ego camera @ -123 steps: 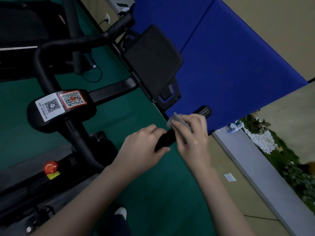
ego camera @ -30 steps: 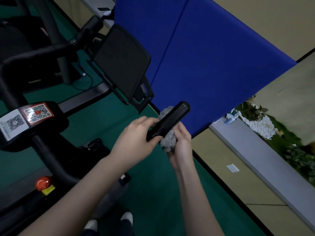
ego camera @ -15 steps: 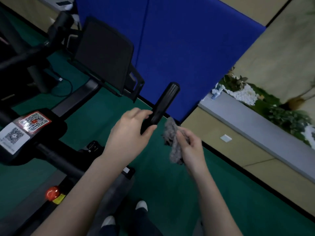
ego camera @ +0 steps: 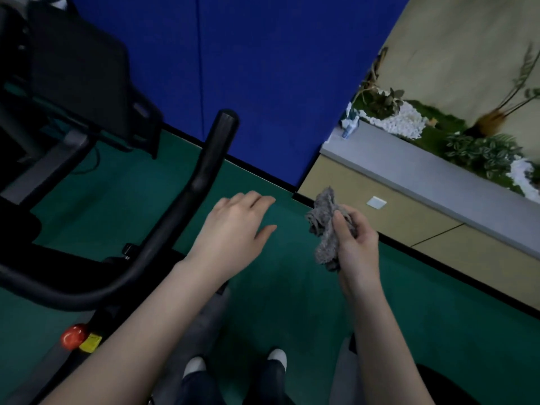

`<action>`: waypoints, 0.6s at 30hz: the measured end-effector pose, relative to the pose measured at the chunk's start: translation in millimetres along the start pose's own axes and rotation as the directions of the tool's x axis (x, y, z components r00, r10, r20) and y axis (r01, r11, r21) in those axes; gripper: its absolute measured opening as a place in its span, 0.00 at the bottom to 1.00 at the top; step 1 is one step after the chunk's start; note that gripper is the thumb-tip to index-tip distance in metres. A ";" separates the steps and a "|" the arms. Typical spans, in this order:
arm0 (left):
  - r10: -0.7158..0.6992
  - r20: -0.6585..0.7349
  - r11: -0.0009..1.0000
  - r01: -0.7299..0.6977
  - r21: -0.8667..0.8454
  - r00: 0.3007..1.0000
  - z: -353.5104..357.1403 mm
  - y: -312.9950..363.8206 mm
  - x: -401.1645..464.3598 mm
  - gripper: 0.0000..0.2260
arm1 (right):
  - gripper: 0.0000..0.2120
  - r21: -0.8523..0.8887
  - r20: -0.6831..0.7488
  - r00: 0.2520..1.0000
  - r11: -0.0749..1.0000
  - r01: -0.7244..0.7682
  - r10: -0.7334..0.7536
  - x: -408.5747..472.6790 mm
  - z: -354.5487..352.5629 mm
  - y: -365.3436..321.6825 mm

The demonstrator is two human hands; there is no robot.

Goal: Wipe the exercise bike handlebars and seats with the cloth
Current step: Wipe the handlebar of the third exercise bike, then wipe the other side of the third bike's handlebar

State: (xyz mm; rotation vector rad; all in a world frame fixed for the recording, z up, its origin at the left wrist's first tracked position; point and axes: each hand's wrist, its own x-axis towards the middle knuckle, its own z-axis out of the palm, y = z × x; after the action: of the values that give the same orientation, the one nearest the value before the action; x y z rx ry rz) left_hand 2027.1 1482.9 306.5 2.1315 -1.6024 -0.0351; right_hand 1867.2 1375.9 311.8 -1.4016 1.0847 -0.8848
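The right hand (ego camera: pixel 355 241) is at about 3 o'clock from the middle of the view. Its fingers and thumb curl around a gray fuzzy cloth (ego camera: pixel 327 226), which is bunched up. Some of the cloth sticks up above the thumb and some hangs down below the hand.

The left hand (ego camera: pixel 233 226) is near the middle of the view, palm down. Its fingers are loose and nearly straight, and it holds nothing. It floats in the air just to the right of the black handlebar (ego camera: pixel 204 171) and does not touch it.

The handlebar starts at about 9 o'clock, low and left, bends, and goes up toward 12 o'clock. Its round end is at the top, in front of the blue wall (ego camera: pixel 263 68). The cloth is well apart from the handlebar, with the left hand between them.

At 10 o'clock there is a black flat screen holder (ego camera: pixel 79 68) on the bike. At 7 o'clock there is a red knob (ego camera: pixel 73 337) with a yellow sticker just beside it. The green floor (ego camera: pixel 292 302) is under everything. At 6 o'clock two white shoe tips (ego camera: pixel 276 355) peek out. At 2 o'clock there is a gray ledge (ego camera: pixel 438 176) with green plants (ego camera: pixel 479 150) and white stones behind it.
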 end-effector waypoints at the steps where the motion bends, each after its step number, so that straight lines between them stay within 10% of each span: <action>1: -0.001 0.030 1.000 0.000 0.008 1.000 8.3 5.2 3.6 0.21 | 0.10 0.001 -0.010 1.000 1.000 -0.007 0.007 3.9 -11.9 1.7; 18: -0.081 0.237 0.992 0.056 0.111 0.968 132.4 131.9 80.0 0.27 | 0.10 0.033 -0.137 0.987 0.996 -0.080 0.083 84.0 -209.5 34.8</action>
State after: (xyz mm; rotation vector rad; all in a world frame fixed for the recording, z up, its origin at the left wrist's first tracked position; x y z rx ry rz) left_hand 1894.6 1336.1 259.3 2.3375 -1.6961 -0.2485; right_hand 1690.0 1232.4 297.3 -1.2789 1.2217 -0.9450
